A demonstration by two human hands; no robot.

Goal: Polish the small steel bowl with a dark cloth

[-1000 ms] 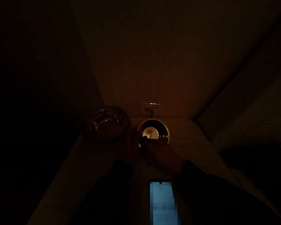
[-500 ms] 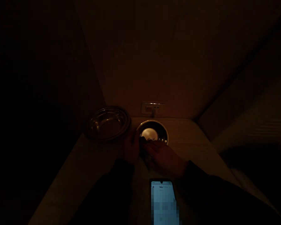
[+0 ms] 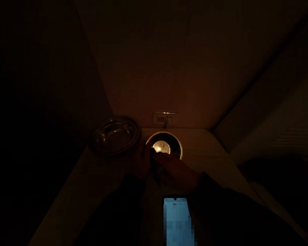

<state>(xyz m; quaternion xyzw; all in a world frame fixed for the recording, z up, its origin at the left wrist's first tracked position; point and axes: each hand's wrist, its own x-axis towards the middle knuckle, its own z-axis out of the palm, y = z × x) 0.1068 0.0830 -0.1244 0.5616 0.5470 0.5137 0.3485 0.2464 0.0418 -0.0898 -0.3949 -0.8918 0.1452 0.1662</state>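
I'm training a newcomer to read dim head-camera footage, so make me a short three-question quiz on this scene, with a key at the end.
1. True or false: the phone with the lit screen lies nearer the camera than the small metal bowl.

2. Multiple choice: which hand is nearer the large metal basin?
A. right hand
B. left hand
C. both equally

3. Fill the gap, choosing near or far: the right hand is at the ____ side of the small metal bowl, as seen from the camera.

Key: 1. True. 2. B. 3. near.
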